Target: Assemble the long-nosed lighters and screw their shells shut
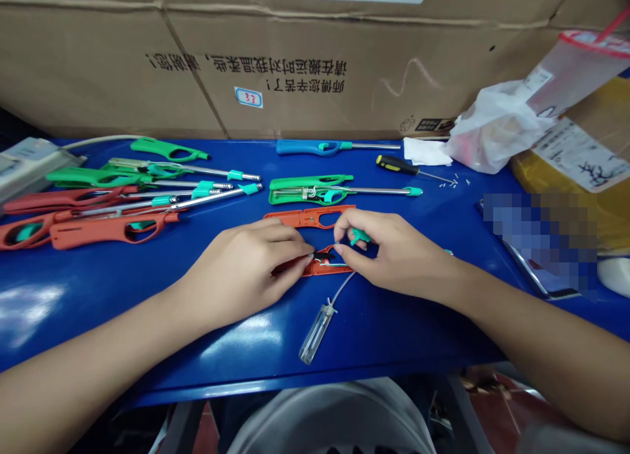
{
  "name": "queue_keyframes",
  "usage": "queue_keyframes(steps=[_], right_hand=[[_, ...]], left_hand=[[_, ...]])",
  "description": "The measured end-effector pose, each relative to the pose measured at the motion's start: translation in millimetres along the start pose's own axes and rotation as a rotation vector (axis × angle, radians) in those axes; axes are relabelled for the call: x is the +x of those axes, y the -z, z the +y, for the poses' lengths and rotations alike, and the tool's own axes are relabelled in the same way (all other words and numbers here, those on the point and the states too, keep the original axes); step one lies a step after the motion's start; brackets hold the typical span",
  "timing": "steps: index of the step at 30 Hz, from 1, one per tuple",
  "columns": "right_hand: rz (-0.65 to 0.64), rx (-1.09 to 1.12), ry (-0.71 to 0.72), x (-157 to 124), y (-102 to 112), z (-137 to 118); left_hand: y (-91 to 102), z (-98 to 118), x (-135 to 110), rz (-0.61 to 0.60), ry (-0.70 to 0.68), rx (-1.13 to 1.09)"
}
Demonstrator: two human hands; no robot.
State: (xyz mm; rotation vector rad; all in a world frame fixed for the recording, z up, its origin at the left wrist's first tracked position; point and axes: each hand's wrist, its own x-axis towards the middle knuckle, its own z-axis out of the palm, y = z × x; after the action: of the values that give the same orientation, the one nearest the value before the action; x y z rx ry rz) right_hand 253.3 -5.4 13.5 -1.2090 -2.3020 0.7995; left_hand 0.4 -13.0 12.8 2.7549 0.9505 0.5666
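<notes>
Over an opened orange lighter half-shell [315, 268], my left hand [256, 260] pinches the end of a small black part [323, 255]. A teal trigger piece [361, 236] sits in the curled fingers of my right hand [394, 250], whose thumb and index tip come close to the shell's upper edge. The matching orange half-shell [308, 218] lies just beyond my hands. From the opened shell a thin pale tube runs down to a clear fuel tank [316, 334] on the blue table [403, 339]. My left hand hides part of the shell.
Green, red and orange lighters [115, 231] are piled at the left. An opened green lighter [311, 190] and a blue lighter [315, 147] lie farther back. A screwdriver [398, 165] rests near white tissue [426, 152]. A large cardboard box [275, 54] stands behind; a phone [536, 264] lies right.
</notes>
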Motion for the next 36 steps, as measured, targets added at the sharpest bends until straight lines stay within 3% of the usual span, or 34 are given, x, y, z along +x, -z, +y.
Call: queue_keyframes(steps=[5, 13, 19, 36], right_hand=[[-0.072, -0.008, 0.047, 1.4, -4.1, 2.9], [-0.135, -0.089, 0.004, 3.2, -6.4, 3.2], [-0.159, -0.247, 0.098, 1.8, -3.3, 1.7], [-0.159, -0.560, 0.383, -0.6, 0.7, 1.7]], left_hand=[[-1.6, -0.4, -2.0, 0.024, 0.018, -0.033], [-2.4, 1.1, -2.1, 0.031, 0.075, -0.086], [0.8, 3.5, -3.6, -0.027, 0.050, -0.017], [-5.3, 1.6, -4.3, -0.001, 0.034, -0.031]])
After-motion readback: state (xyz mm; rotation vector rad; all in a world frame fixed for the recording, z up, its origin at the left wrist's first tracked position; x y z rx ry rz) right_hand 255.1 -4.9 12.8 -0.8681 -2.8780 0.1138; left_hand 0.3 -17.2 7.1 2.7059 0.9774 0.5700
